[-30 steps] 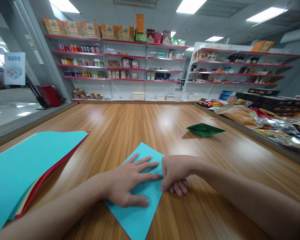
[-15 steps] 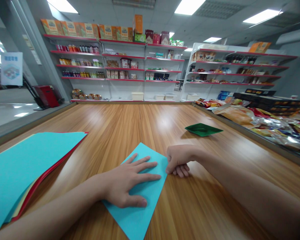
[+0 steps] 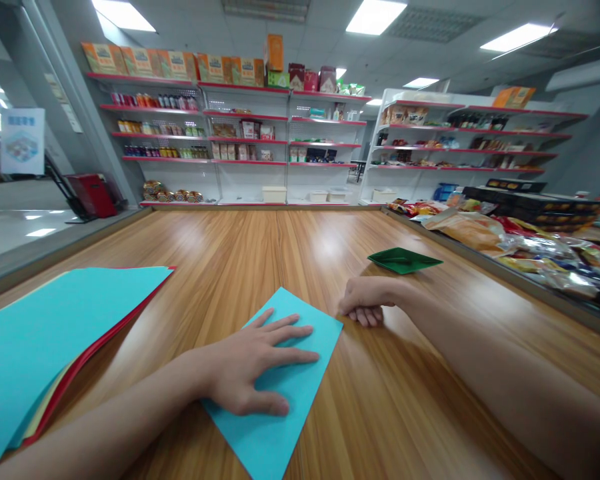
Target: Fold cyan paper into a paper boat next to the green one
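A turquoise sheet of paper [image 3: 265, 437] lies on the wooden table, turned so a corner points away from me. My left hand [image 3: 247, 367] presses flat on it, fingers spread. Just beyond the sheet's right corner, my right hand [image 3: 365, 300] rests on the table as a loose fist, nothing visible in its fingers; the corner shows uncovered beside it. Farther right sits a green folded paper shape [image 3: 405, 261], like a shallow boat. At the left is a stack of coloured paper [image 3: 70, 327], turquoise on top with cream and red edges below.
A raised rim [image 3: 270, 208] borders the wooden table. Packaged snacks [image 3: 480, 230] and black boxes [image 3: 535, 203] crowd the right side beyond it. Shelves of goods [image 3: 240, 123] line the back, and a red box [image 3: 93, 195] stands on the floor at the left.
My right fist has slid slightly away and to the right, off the turquoise sheet's right corner, uncovering it. My left hand stays flat on the sheet.
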